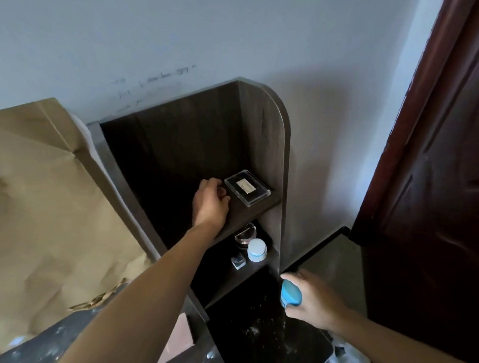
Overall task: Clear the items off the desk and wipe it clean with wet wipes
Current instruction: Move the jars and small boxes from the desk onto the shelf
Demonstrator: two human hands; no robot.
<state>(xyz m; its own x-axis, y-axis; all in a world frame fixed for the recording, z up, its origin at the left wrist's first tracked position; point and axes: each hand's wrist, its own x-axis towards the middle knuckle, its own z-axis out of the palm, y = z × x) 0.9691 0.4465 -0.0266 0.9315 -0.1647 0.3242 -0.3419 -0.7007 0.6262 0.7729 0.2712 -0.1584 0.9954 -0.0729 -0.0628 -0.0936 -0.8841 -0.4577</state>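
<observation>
Shelf unit (261, 141): dark wood-grain board, matt, paler along the edges. Clear case (247, 190): glossy hard plastic; blue-capped container (291, 292): smooth plastic, dull sheen. Brown paper (40, 205) matt, creased; door (440, 170) red-brown, glossy lacquer.

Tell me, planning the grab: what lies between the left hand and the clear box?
Head view: only a narrow strip of bare shelf separates left hand and clear box.
</observation>
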